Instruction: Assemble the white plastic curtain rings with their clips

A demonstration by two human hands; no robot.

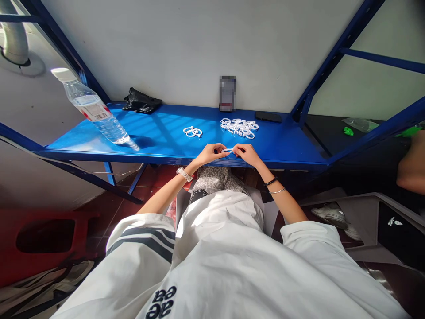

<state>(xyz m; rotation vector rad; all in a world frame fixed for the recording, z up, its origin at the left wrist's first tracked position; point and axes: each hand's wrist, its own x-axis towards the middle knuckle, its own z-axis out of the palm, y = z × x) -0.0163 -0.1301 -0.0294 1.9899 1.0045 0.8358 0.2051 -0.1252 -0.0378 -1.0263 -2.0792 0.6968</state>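
My left hand and my right hand meet at the front edge of the blue shelf. Both pinch one small white plastic ring held between their fingertips. A heap of several white rings lies just beyond my hands, toward the back. A small cluster of joined white rings lies to the left of the heap.
A clear water bottle stands at the shelf's left. A black crumpled bag and a dark phone lie by the back wall. A red stool is lower left. Another person's arm shows at far right.
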